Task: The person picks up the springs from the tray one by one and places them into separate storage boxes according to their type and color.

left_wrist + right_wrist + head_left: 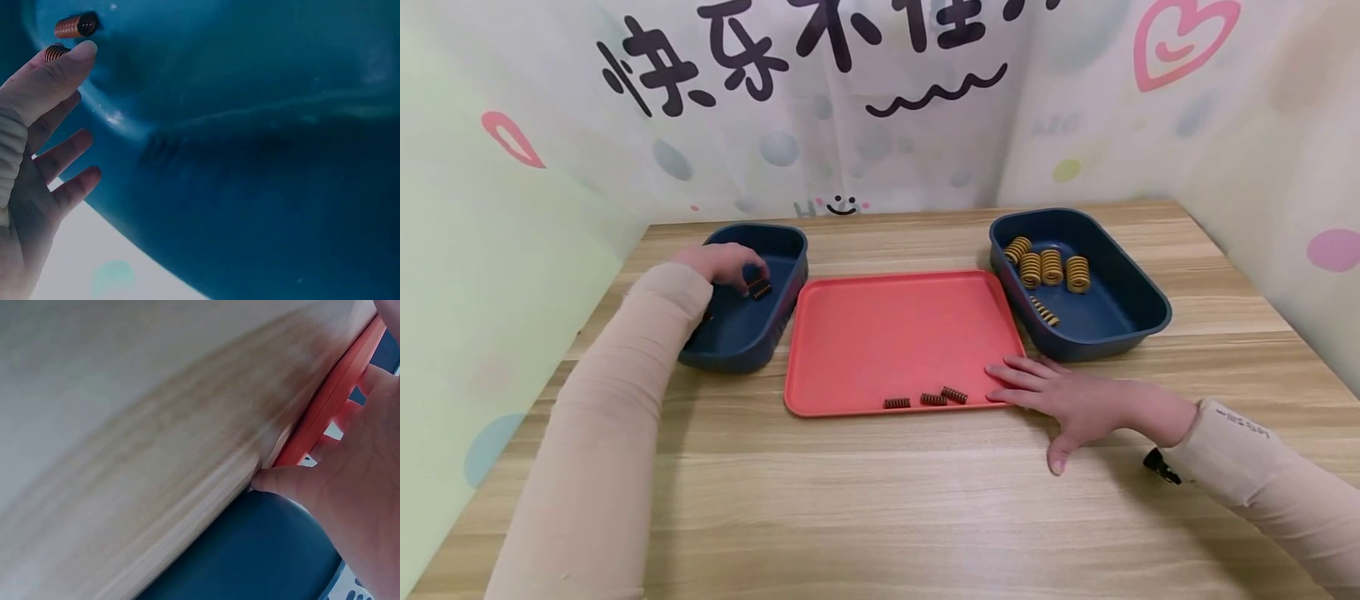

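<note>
My left hand reaches into the left blue bin. In the left wrist view, its thumb and forefinger close around a small dark copper-coloured spring, partly hidden behind the thumb. A second such spring lies on the bin floor just beyond the fingertips. The right hand lies spread out, fingertips on the near right corner of the red tray and thumb over the wooden table. Along the tray's near edge lie three small dark springs.
Right of the tray stands another blue bin, holding several thick yellow springs and one thinner yellow spring. A small black object shows beside the right wrist. A printed curtain hangs behind the wooden table.
</note>
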Tool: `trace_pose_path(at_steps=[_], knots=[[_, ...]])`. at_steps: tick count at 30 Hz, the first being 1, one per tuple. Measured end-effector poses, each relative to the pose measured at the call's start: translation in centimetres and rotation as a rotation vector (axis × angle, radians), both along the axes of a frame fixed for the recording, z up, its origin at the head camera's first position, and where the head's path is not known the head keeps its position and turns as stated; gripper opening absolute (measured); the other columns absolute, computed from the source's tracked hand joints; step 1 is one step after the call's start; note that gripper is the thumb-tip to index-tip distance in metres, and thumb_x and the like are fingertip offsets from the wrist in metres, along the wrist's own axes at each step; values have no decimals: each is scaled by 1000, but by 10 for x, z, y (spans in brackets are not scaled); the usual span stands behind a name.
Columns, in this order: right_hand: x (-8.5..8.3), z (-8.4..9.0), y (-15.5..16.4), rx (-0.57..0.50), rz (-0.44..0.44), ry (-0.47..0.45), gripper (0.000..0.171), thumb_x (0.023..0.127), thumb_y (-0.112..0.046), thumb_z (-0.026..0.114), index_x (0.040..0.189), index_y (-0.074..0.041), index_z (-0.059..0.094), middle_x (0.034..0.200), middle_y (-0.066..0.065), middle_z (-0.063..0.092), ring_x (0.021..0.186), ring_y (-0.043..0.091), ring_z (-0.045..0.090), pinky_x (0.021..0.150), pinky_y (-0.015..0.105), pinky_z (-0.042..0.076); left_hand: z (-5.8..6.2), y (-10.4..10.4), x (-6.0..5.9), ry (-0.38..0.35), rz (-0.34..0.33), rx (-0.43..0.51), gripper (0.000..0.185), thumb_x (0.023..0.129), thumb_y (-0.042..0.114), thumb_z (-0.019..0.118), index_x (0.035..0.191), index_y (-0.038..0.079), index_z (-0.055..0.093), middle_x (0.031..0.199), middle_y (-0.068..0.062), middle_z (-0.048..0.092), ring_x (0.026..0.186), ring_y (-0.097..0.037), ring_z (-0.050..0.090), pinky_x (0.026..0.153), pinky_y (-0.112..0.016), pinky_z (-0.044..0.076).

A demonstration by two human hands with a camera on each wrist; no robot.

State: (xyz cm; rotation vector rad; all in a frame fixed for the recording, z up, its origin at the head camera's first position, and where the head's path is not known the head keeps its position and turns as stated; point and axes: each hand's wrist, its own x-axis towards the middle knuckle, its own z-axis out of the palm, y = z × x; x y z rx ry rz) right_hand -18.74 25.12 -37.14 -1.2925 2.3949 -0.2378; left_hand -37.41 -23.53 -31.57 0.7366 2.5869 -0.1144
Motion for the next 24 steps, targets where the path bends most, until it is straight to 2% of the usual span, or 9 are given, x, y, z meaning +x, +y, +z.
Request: trace_pose_path(at_steps=[6, 16, 20, 24], knots=[[0, 0, 0, 5, -7, -7, 104, 62, -66, 65, 143, -9, 32, 152, 11, 10, 136, 41, 3, 103, 64, 11, -7, -3, 0, 14, 9, -9, 35, 78, 5, 69, 113, 8, 61, 119, -21, 53, 106, -36, 46, 95, -53, 36], [0, 1, 0, 11, -4, 3, 105, 61, -68, 64, 143, -10, 32, 152, 11, 11, 136, 40, 4, 103, 64, 11, -10, -3, 3, 52, -13, -18, 35, 79, 5, 69, 113, 9, 61, 117, -21, 54, 105, -36, 48, 94, -53, 37], [0, 1, 0, 6, -5, 2, 105, 61, -67, 64, 143, -10, 32, 152, 11, 11, 136, 40, 4, 102, 64, 11, -8, -2, 2, 70, -33, -40, 39, 77, 5, 70, 114, 9, 60, 119, -21, 54, 106, -36, 49, 93, -53, 38], [0, 1, 0, 3, -7, -6, 105, 61, -66, 65, 143, -9, 32, 152, 11, 11, 136, 41, 4, 102, 64, 11, 0, 1, 2, 85, -33, -49, 44, 76, 4, 71, 117, 10, 58, 123, -22, 52, 109, -38, 47, 92, -54, 38]])
